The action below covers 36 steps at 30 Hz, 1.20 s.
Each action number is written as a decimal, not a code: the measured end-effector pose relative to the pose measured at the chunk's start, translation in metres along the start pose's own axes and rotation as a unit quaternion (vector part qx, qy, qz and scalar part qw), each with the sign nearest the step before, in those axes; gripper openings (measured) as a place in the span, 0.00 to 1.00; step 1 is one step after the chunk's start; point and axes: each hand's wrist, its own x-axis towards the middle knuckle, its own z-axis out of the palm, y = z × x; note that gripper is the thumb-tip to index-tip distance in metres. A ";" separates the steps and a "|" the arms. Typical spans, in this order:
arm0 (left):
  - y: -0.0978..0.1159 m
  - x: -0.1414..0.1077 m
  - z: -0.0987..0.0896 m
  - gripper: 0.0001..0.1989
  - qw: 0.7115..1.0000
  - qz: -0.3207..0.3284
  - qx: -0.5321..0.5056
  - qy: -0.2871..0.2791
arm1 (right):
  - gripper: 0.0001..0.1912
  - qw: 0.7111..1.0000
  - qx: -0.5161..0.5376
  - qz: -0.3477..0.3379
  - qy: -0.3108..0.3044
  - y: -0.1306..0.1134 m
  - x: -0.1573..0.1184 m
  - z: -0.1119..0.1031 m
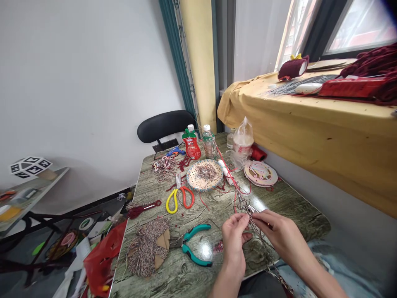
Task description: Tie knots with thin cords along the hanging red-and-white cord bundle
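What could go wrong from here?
1. Tangling: the mottled cord at the left hand and right hand looks loopy, so it might knot up.
2. Snagging: the teal-handled pliers lie with their tips right by the yarn-wound card; lifting them might catch strands.

Wood-grained surface (221, 207) bearing, left of the hands (234, 238), teal-handled pliers (187, 235) and wound yarn (145, 246); farther forward, also left, scissors (178, 187) and a shallow basket (192, 182).
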 end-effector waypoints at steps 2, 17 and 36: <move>0.001 0.001 0.001 0.11 1.000 -0.007 0.008 0.002 | 0.12 1.000 -0.026 -0.011 -0.006 0.000 0.000 0.000; 0.005 0.004 0.000 0.10 0.998 -0.029 -0.010 -0.049 | 0.14 0.997 0.064 0.027 -0.034 -0.008 0.000 -0.004; 0.003 0.001 0.004 0.12 0.998 -0.020 -0.039 -0.052 | 0.15 0.978 0.171 0.118 -0.001 -0.007 -0.006 0.006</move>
